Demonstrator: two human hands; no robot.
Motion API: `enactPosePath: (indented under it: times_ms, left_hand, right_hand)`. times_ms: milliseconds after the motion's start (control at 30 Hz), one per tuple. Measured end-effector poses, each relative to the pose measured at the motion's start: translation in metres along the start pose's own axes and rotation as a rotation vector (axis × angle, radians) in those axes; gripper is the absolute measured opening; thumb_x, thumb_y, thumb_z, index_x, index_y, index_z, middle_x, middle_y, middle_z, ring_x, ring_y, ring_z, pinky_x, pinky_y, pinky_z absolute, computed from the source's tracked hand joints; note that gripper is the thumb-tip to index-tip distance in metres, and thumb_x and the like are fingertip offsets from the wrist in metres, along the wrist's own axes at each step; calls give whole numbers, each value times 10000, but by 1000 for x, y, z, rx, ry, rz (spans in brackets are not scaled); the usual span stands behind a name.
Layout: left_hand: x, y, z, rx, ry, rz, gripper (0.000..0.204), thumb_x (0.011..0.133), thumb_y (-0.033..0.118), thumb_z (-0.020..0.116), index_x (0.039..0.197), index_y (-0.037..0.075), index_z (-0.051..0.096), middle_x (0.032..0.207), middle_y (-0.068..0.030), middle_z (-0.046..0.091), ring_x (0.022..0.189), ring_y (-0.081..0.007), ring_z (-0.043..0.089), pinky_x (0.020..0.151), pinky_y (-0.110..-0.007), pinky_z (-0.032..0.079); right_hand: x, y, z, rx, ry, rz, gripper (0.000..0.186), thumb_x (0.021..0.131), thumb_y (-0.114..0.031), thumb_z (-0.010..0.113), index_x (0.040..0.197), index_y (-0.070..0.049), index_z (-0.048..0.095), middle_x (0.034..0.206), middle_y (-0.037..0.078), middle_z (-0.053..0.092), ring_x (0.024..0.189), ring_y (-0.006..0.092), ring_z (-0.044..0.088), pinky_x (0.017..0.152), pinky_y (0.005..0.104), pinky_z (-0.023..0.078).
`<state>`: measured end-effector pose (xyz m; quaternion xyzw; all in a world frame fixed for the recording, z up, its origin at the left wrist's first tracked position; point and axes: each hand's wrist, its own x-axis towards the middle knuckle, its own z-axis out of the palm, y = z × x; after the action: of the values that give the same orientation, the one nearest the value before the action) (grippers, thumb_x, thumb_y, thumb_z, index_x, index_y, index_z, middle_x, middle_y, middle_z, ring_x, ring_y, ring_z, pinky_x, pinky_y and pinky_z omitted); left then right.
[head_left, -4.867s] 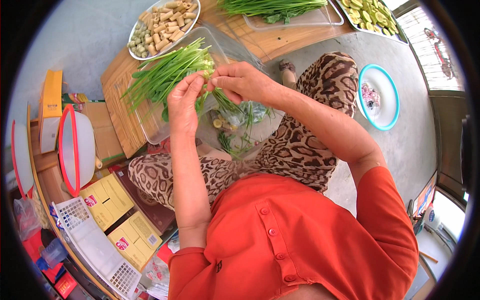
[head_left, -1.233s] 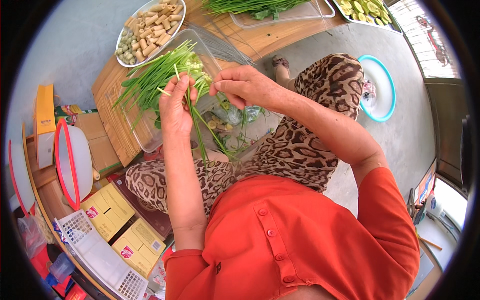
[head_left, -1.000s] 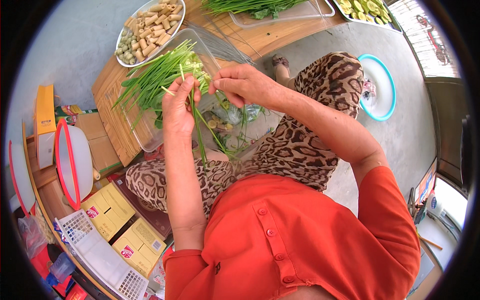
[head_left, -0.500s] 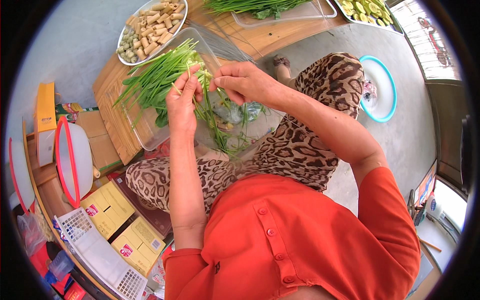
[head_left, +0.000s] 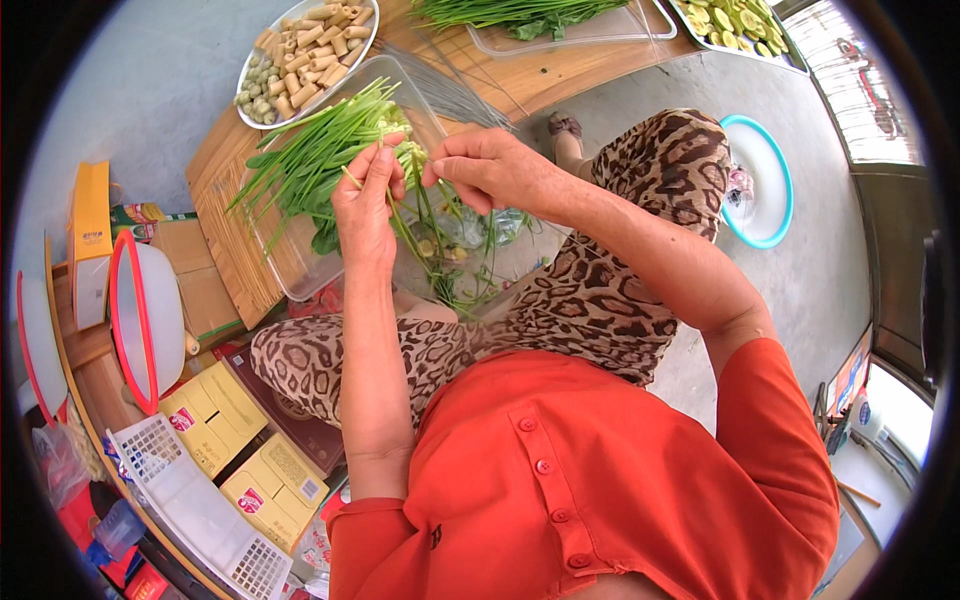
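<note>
My left hand [head_left: 368,200] is pinched around a thin green stem [head_left: 352,179]. Close by on its right, my right hand [head_left: 485,170] has its thumb and fingers pressed together; whatever is between them is too small to make out. Long leafy greens [head_left: 305,165] lie in a clear plastic tray [head_left: 290,275] beyond and left of my hands. Below my fingers, loose green stems [head_left: 440,270] trail down in front of a clear plastic bag [head_left: 500,228] with something in it.
A wooden table [head_left: 225,165] carries a white dish [head_left: 262,124] of brown tube pieces and small greenish balls, thin metal skewers [head_left: 465,95] and another tray of greens [head_left: 545,42]. A tray of sliced green vegetables stands far right. A blue-rimmed basin [head_left: 787,190] sits on the floor; cartons [head_left: 215,405] are at left.
My right hand has shifted slightly away from my left, and the gap between their fingertips is a little wider. The left hand still pinches the stem.
</note>
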<state>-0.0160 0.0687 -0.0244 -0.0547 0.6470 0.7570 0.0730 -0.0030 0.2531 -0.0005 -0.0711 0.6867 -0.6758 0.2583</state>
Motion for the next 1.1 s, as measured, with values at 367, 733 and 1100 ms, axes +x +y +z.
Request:
enactPosePath:
  times_ms: [367,733,1100]
  left_hand:
    - [1,-4,-2,-1,20,53,201,914,138,632,1045,-2,693,721,33,535,637,-56,438,577,-189,344]
    - [-2,-8,-1,342,-51,217,198,898,154,651,1034,17,694,852,-1,577,701,-58,460,624,-204,389]
    - [1,-18,-13,152,45,419,468,1008,441,355,1175,24,485,1150,-56,519,863,-98,499,652,-227,352]
  right_hand:
    - [-1,-1,2,8,-8,8,254,978,-233,467,956,-46,636,490,-51,433,446,38,338,448,221,274]
    - [6,8,0,25,13,-6,233,972,-226,481,928,-56,634,494,-44,450,443,42,354,435,222,273]
    - [5,5,-4,21,30,9,232,971,-213,478,946,-41,632,504,-45,456,452,37,363,437,220,280]
